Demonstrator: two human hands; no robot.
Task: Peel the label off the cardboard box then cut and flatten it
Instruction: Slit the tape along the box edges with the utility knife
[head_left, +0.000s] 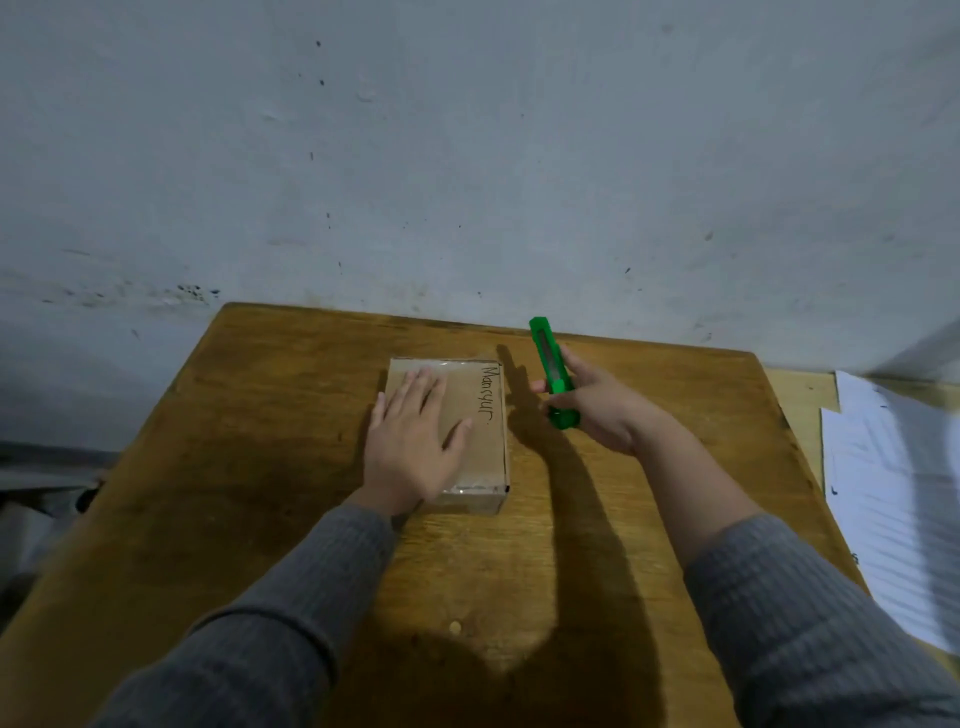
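A small brown cardboard box (485, 441) lies flat on the wooden table (260, 415), with black handwriting along its right side and clear tape at its ends. My left hand (410, 447) rests flat on the box top, fingers spread, covering its left half. To the right of the box, my right hand (602, 410) grips a green utility knife (553, 374) held above the table, its tip pointing away toward the wall. No blade is seen sticking out.
A grey wall (467, 156) rises right behind the table's far edge. White lined papers (893, 493) lie at the right, on and beyond the table's right side. Dark clutter sits low at the left edge (47, 493).
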